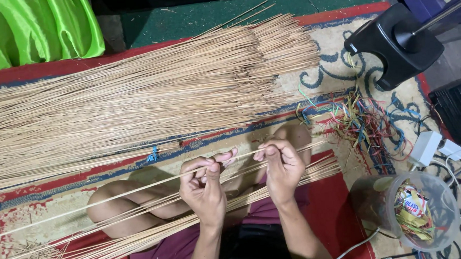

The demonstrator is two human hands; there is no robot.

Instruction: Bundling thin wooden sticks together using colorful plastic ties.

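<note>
I sit cross-legged on a patterned rug (31,203). My left hand (206,185) and my right hand (280,166) both pinch one long thin tan stick (140,189) that runs from lower left to upper right across my knees. A loose bunch of similar sticks (142,237) lies across my lap beneath the hands. A large pile of the same sticks (151,91) spreads over the rug beyond my knees, one bundle tied with a blue string (152,156).
Coloured string scraps (365,123) lie tangled at right. A black fan base (392,44) stands at upper right. A clear plastic container (420,209) with wrappers sits at lower right, beside white chargers (433,149). Green cloth (34,26) is at upper left.
</note>
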